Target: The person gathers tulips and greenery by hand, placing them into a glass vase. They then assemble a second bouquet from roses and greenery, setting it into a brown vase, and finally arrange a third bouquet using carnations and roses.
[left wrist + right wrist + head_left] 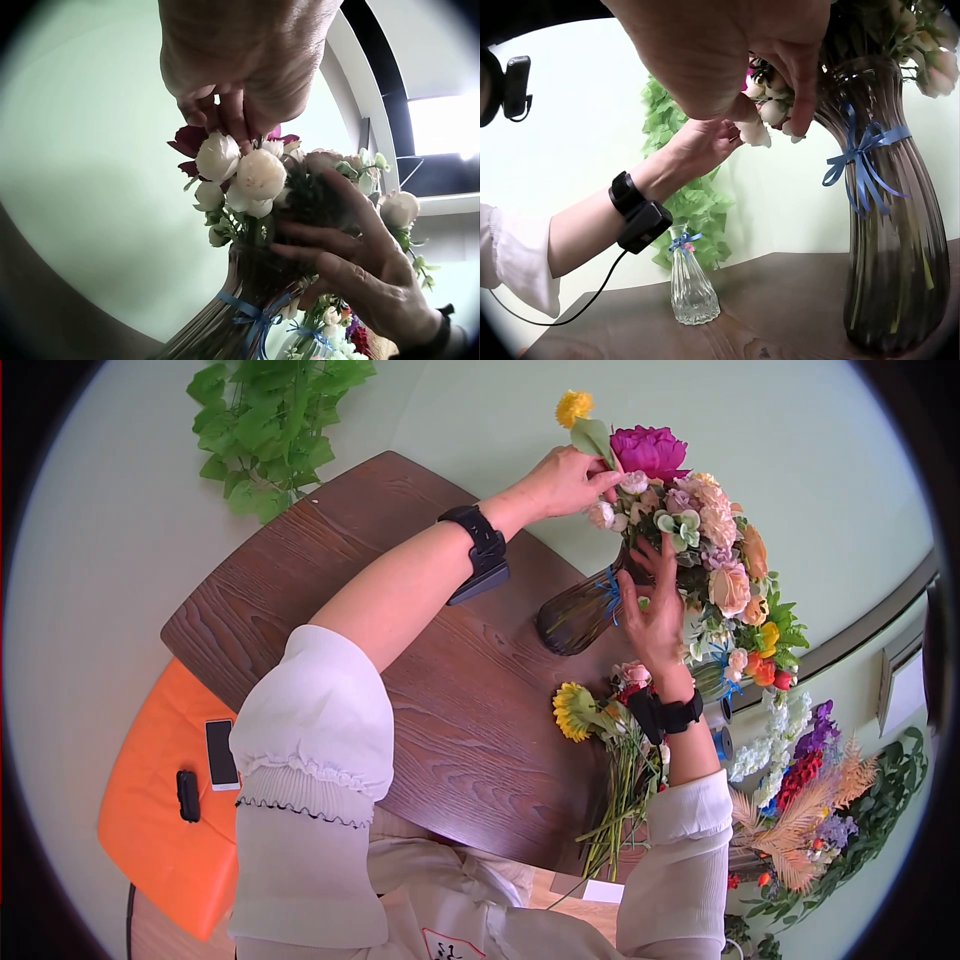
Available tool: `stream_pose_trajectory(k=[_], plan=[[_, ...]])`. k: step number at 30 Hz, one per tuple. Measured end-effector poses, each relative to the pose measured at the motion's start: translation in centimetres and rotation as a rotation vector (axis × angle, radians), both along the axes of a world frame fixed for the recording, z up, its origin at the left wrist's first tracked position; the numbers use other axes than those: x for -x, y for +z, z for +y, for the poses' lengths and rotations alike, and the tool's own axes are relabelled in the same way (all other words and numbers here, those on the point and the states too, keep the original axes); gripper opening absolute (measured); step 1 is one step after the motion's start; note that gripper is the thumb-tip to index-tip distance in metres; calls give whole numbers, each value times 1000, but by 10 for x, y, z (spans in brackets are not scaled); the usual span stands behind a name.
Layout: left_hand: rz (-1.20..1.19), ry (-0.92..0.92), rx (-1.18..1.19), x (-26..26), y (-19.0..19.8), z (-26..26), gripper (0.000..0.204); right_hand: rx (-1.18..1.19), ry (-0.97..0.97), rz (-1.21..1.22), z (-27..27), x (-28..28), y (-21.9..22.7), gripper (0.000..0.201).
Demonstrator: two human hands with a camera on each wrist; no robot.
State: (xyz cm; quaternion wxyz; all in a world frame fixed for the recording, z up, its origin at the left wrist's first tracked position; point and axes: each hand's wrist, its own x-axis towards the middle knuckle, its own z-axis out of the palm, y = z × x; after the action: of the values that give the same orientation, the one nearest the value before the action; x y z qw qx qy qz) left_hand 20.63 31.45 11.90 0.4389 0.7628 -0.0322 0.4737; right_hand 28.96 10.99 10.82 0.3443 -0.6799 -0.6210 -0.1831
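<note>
In the head view, the left hand (572,482) pinches a stem among the blooms, beside a magenta peony (648,452) and a green leaf (592,440). White flowers (261,174) hang just below its fingers in the left wrist view. The right hand (655,622) has its fingers spread at the neck of a dark ribbed glass vase (575,620), touching the foliage. That vase, tied with a blue ribbon (866,146), holds a full bouquet with peach roses (728,590). The exact pinch point of the left fingertips is partly hidden.
Loose stems (625,790) with a sunflower (573,712) lie on the wooden table (450,660). More bouquets stand at the right. A small clear vase (694,296) is behind. A phone (221,754) rests on an orange seat (150,810); green vines (265,430) hang by the wall.
</note>
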Motion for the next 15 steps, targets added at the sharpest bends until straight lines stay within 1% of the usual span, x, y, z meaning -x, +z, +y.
stream_pose_trajectory(k=[4,6,10,13,15], plan=[[4,-12,-17,3,-3,1,26,35,16,-82,1,0,8,63],[26,14,-25,2,-6,3,27,170,-56,-42,0,3,13,60],[-62,-31,-32,-7,-9,9,28,96,13,10,4,-5,6,57],[-9,-18,18,-1,-3,4,31,71,17,48,6,-2,3,59],[93,-22,62,-2,2,1,34,49,-15,-22,10,-1,0,64]])
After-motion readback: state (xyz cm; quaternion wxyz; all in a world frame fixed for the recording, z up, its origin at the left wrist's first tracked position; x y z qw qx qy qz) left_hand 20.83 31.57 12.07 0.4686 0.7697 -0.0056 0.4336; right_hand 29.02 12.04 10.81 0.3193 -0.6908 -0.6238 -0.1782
